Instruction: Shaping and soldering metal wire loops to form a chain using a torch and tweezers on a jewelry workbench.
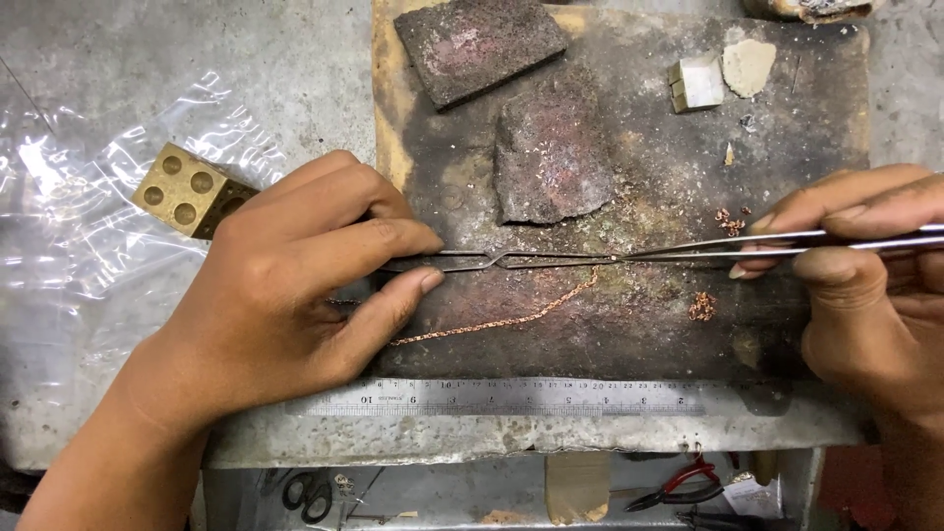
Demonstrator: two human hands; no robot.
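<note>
Presently, both hands pinch tweezers: left hand point(285, 295) holds cross-lock tweezers point(501, 260), right hand point(865, 285) holds straight tweezers point(747, 244), tips meeting above the copper chain point(511, 319), which runs diagonally, nearer the left hand.

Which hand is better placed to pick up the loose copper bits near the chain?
Right, probably. The right hand holds straight steel tweezers tipped beside the small copper-coloured bits; the left hand grips cross-lock tweezers pinning the thin copper chain.
</note>
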